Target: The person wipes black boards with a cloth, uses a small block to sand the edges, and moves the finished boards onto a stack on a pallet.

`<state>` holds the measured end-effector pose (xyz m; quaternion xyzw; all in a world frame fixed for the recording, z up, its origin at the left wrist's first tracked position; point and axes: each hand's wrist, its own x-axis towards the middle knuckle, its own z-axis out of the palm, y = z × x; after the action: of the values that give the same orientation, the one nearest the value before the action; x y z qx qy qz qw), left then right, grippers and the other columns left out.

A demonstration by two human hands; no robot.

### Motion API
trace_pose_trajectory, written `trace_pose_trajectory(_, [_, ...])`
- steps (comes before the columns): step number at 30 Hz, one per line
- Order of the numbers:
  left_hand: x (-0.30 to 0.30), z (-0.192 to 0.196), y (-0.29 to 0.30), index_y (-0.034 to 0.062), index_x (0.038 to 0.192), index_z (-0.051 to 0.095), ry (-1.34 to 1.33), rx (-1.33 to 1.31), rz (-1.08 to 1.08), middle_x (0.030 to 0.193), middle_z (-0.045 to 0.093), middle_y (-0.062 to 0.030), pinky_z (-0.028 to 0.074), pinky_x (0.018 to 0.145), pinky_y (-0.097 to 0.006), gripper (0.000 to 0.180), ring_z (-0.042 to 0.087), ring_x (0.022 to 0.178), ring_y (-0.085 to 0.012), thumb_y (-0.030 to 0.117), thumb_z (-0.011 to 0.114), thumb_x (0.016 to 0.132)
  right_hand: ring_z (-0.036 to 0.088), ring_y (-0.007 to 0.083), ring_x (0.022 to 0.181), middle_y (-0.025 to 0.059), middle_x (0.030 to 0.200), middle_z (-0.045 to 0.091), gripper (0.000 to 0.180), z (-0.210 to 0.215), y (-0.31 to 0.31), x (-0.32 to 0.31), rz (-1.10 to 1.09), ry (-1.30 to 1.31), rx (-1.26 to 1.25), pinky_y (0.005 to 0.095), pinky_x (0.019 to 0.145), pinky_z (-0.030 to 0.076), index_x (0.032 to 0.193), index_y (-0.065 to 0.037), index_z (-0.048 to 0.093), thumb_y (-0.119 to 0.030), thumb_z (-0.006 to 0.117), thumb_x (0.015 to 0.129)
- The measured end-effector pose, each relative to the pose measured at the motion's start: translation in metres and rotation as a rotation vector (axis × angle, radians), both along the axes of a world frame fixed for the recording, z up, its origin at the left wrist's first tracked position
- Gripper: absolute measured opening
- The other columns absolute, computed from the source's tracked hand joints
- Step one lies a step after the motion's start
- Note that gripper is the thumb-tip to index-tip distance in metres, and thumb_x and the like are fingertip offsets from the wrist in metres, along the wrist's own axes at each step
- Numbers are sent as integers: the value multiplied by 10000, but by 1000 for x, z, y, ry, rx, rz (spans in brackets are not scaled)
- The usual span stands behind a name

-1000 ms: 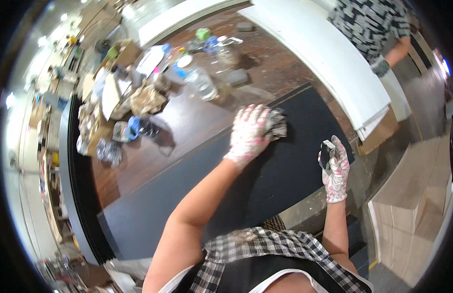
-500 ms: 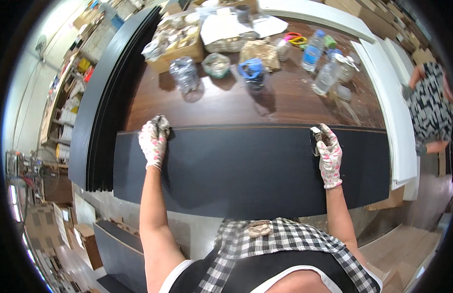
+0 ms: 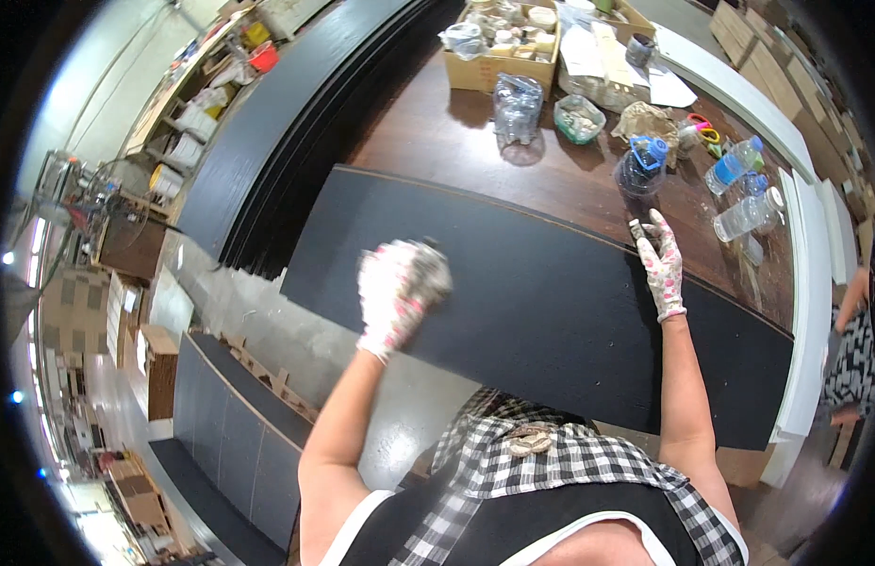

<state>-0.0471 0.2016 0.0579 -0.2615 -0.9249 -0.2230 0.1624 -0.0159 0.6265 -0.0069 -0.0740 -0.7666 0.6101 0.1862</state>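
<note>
A long black board [image 3: 532, 283] lies in front of me on the brown table [image 3: 437, 141]. My gloved left hand [image 3: 390, 288], blurred by motion, is closed on a crumpled grey rag [image 3: 428, 274] over the left part of the board. At the far edge of the board, my right hand [image 3: 661, 269], in a white glove with pink spots, has its fingers bent round a small dark thing with a white tip [image 3: 635, 229]. The glove hides most of that thing, so its kind does not show.
Black boards [image 3: 305, 104] stand stacked at the left; white panels [image 3: 805, 274] line the right side. Further back are a cardboard box [image 3: 499, 74] of small items, a plastic-wrapped bundle [image 3: 518, 108], a blue-capped jug [image 3: 640, 168] and clear bottles [image 3: 747, 215]. Another person [image 3: 850, 349] is at the right.
My view has swung left, so the board now looks slanted. My left hand has brought the rag from the far left edge nearer to me over the board. The right hand stays by the far edge.
</note>
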Motion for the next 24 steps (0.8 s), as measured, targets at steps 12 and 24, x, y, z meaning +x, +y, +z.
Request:
trace_pose_trajectory(12, [172, -25, 68, 146, 1338, 532, -164, -483, -394, 1370, 510, -156, 369, 1062, -585, 524, 467, 1280, -418, 246, 611, 830, 595, 151, 1009, 71, 1150, 633, 533, 5, -12, 55, 7, -10, -78, 303, 921, 469, 1394, -63, 484, -87, 680, 899])
trace_pose_trajectory(24, [110, 142, 96, 182, 1162, 674, -158, -362, -524, 1102, 698, -44, 551, 872, -352, 575, 675, 996, -267, -8, 696, 619, 522, 169, 1227, 102, 1455, 469, 591, 255, 67, 181, 320, 139, 387, 306, 1010, 450, 1465, -57, 391, -76, 631, 925])
